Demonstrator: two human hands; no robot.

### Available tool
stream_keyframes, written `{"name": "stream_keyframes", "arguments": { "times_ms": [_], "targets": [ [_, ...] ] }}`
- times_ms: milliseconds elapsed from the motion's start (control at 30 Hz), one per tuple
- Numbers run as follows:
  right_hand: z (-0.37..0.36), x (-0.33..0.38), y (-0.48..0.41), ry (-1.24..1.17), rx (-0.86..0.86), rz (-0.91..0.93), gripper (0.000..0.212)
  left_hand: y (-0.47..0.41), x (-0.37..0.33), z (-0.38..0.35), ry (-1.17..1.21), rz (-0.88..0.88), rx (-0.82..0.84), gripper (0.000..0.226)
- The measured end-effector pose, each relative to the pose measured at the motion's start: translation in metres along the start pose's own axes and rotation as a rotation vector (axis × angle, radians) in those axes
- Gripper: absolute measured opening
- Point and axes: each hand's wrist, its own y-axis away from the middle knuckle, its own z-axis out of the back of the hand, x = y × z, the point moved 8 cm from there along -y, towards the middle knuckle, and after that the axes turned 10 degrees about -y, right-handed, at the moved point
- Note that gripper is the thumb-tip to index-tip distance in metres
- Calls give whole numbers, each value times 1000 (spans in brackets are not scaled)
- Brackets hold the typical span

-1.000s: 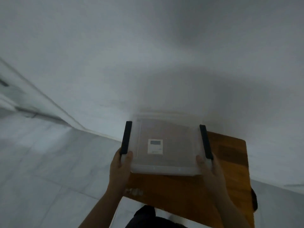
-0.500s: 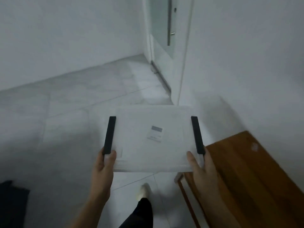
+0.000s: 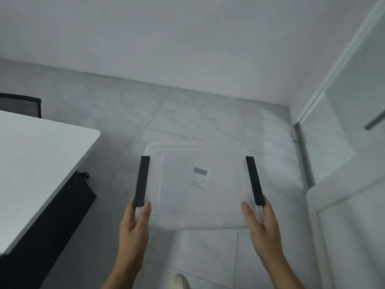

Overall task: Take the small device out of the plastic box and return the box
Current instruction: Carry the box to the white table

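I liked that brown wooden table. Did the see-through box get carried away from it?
Yes. The plastic box, held in both hands, was over the wooden table; now it hangs above floor tiles, beside a white table.

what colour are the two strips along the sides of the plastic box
Black; both side strips on the clear plastic box show best in the head view.

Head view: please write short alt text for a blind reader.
Two hands, left and right, carry a closed clear box above a tiled floor. A small white device lies inside; a white table stands left.
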Motion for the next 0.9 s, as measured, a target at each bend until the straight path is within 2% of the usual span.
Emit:
{"name": "stream_keyframes", "arguments": {
  "times_ms": [233,433,567,733,900],
  "targets": [
    [-105,26,-129,-12,79,15,44,-142,-37,-2,13,2,-90,27],
    [-188,37,-283,-26,139,31,44,-285,-70,-46,14,8,-137,26],
    [-259,64,-388,-37,230,29,43,-380,-107,-55,24,18,-233,24],
    [-385,111,-496,3,433,67,47,-476,-140,-29,59,48,-417,31],
    [-543,131,-564,43,653,117,45,-567,-136,21,144,107,-608,33]
  ]
}}
